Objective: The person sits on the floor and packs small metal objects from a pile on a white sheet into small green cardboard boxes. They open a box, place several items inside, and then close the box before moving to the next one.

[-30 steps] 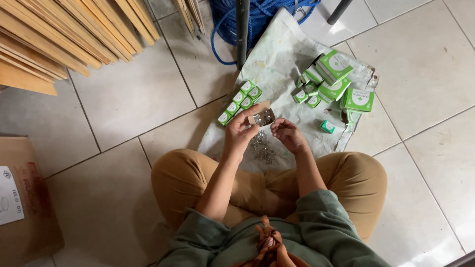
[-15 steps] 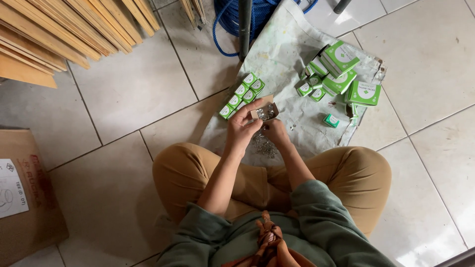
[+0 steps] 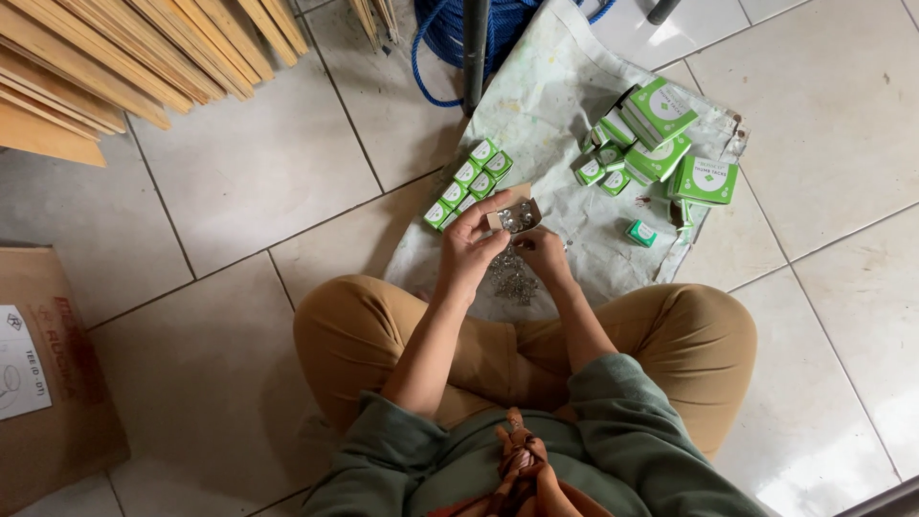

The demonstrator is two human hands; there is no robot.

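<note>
I sit cross-legged on a tiled floor. My left hand (image 3: 472, 251) holds a small open cardboard box (image 3: 515, 216) filled with shiny metal tacks. My right hand (image 3: 542, 255) is just beside the box, fingers pinched together at its lower edge; whether they hold a tack is too small to tell. Below both hands a loose pile of metal tacks (image 3: 510, 280) lies on a pale sheet (image 3: 546, 105) spread on the floor. A row of small green-and-white boxes (image 3: 467, 181) lies on the sheet to the left of my hands.
More green boxes, large and small (image 3: 661, 144), are heaped at the sheet's right. A blue rope coil (image 3: 445, 33) and a dark pole (image 3: 476, 53) stand beyond. Wooden slats (image 3: 124, 57) lie at the upper left, and a brown carton (image 3: 48, 373) stands at the left edge.
My hands have stayed together over the tack pile. My right hand's fingers have shifted slightly closer under the small box. The view has drifted a little.
</note>
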